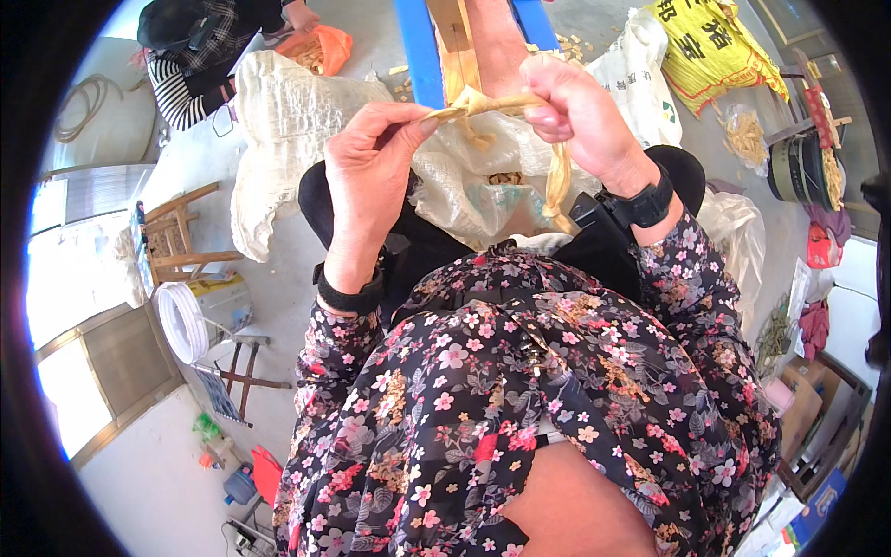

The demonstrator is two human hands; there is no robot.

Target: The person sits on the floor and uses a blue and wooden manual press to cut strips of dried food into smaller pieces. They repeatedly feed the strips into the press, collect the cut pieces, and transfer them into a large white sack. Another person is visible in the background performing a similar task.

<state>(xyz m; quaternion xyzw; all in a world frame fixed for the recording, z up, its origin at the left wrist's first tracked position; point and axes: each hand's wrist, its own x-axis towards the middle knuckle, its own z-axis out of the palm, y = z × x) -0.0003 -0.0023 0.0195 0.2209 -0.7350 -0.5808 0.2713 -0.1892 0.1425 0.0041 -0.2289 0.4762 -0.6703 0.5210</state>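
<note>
A twisted strip of pale yellow, plant-like material (476, 103) stretches between my hands, with a knot or fold near its middle. My left hand (379, 153) pinches one end between thumb and fingers. My right hand (581, 115) is closed around the other side, and a long tail hangs below it. Under the strip, between my knees, lies an open white woven plastic sack (466, 184) with small tan pieces (506, 179) inside. Just beyond my hands stands a wooden board (456, 52) on a blue stool or frame (418, 49).
A large white sack (292, 125) lies at the left, near another person's striped sleeve (174, 87) and an orange bag of pieces (317, 52). At the right are a white sack (640, 83), a yellow printed sack (720, 49) and a dark green bucket (800, 170).
</note>
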